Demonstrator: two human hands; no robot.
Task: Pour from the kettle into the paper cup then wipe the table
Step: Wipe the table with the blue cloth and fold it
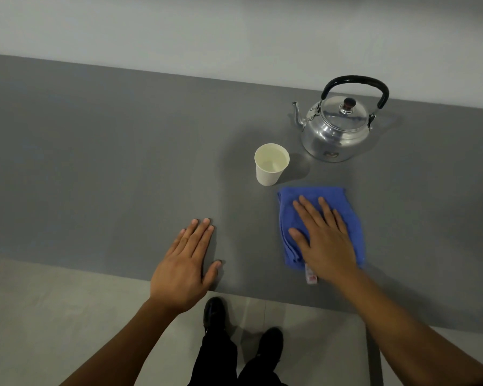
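A silver metal kettle with a black handle stands upright at the back right of the grey table, spout pointing left. In front of it and to its left stands a white paper cup with liquid inside. A folded blue cloth lies flat just in front of the cup. My right hand rests palm down on the cloth, fingers spread. My left hand lies flat on the bare table to the left of the cloth, holding nothing.
The table's near edge runs just behind my wrists; below it are a light floor and my black shoes. A white tag pokes out from the cloth's near edge. A pale wall backs the table.
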